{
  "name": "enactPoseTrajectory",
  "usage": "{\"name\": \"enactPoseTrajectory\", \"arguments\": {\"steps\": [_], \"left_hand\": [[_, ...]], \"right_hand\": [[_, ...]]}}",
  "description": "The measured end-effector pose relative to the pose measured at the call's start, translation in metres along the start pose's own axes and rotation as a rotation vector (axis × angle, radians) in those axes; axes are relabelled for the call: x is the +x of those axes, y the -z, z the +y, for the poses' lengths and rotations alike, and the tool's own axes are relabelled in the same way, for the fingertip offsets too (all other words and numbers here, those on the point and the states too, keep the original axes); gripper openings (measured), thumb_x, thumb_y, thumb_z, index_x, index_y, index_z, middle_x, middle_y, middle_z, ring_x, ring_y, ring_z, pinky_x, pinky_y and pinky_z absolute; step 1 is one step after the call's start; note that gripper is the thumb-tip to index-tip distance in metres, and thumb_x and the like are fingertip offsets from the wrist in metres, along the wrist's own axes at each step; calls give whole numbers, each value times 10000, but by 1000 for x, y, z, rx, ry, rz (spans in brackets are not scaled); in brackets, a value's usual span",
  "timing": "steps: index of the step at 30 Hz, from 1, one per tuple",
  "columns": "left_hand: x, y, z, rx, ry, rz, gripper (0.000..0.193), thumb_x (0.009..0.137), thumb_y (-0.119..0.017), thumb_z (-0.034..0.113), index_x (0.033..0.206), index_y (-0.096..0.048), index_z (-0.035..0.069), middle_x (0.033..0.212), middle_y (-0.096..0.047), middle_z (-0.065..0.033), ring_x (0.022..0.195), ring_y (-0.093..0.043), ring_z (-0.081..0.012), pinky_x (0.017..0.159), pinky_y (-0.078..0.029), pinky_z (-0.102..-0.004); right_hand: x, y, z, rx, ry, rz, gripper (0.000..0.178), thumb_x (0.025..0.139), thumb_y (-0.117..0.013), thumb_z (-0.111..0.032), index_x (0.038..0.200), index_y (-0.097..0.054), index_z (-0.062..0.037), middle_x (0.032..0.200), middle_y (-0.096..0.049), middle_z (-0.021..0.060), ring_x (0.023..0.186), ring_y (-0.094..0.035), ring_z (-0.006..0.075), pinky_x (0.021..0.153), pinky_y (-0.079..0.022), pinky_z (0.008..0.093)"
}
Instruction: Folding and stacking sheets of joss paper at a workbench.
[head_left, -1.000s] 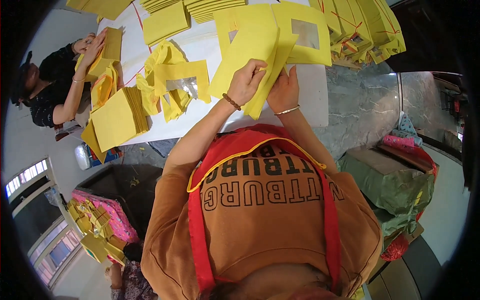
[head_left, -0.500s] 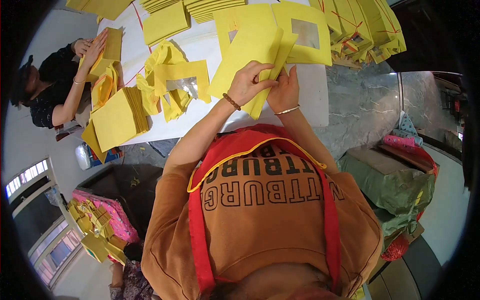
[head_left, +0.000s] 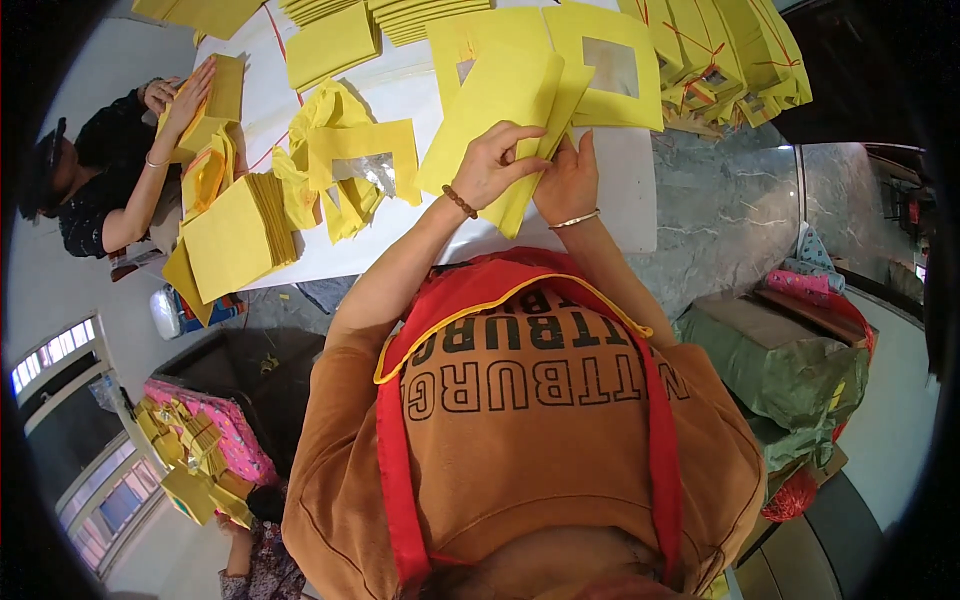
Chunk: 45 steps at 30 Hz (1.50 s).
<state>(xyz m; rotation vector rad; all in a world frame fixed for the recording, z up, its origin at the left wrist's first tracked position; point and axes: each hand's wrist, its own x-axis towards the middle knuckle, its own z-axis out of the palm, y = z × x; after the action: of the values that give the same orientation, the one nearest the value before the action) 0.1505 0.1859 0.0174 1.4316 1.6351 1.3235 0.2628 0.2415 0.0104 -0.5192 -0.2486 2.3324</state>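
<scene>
A folded yellow paper bag (head_left: 500,100) stands tilted over the white table, in front of my chest. My left hand (head_left: 492,168), with a beaded bracelet at the wrist, grips its lower part, with thumb and forefinger pinching the folded edge. Against the bag's lower right edge, my right hand (head_left: 570,183) wears a metal bangle and holds the edge with its fingers pointing up; part of that grip is hidden by the paper. Behind the bag lies a flat yellow sheet with a clear window (head_left: 610,65).
Crumpled yellow paper with a window cutout (head_left: 365,160) and a stack of yellow bags (head_left: 235,235) lie to the left. Tied yellow bundles (head_left: 720,50) sit at the far right. At the left edge, a co-worker's hands (head_left: 190,100) rest on a yellow stack.
My hands and the folded bag stay almost where they were. At the lower left, another person's hand has shifted slightly beside some yellow bags.
</scene>
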Motion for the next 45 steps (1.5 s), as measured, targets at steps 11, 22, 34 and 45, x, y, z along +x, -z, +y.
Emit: {"name": "enactPoseTrajectory", "arguments": {"steps": [11, 22, 34, 45], "left_hand": [[-3, -2, -9, -91, -37, 38, 210, 744, -644, 88, 945, -619, 31, 704, -453, -5, 575, -390, -74, 527, -328, -212], [-3, 0, -6, -143, 43, 36, 167, 738, -658, 96, 892, -633, 38, 701, -479, -8, 531, -371, -70, 507, -334, -215], [-1, -3, -6, -72, 32, 49, 229, 733, -637, 64, 959, -608, 40, 768, -522, -30, 597, -425, -94, 539, -347, -219], [0, -1, 2, 13, 8, 22, 325, 663, -730, 155, 948, -613, 52, 735, -498, -29, 545, -394, -101, 496, -340, -233]], "right_hand": [[0, -1, 1, 31, 8, 4, 560, 908, -247, -484, 1228, -399, -50, 1209, -469, 83, 1122, -425, 222, 982, -297, 369], [5, 9, 5, -48, 58, -112, 320, 915, -392, -213, 1195, -406, -57, 1119, -509, 66, 1018, -497, 179, 886, -401, 326], [6, 12, 5, -47, 58, -65, 308, 918, -387, -189, 1192, -421, -53, 1154, -502, 58, 1052, -481, 177, 919, -380, 327], [4, 7, 2, -32, 57, -94, 379, 943, -299, -290, 1216, -405, -50, 1163, -494, 69, 1059, -474, 195, 923, -373, 337]]}}
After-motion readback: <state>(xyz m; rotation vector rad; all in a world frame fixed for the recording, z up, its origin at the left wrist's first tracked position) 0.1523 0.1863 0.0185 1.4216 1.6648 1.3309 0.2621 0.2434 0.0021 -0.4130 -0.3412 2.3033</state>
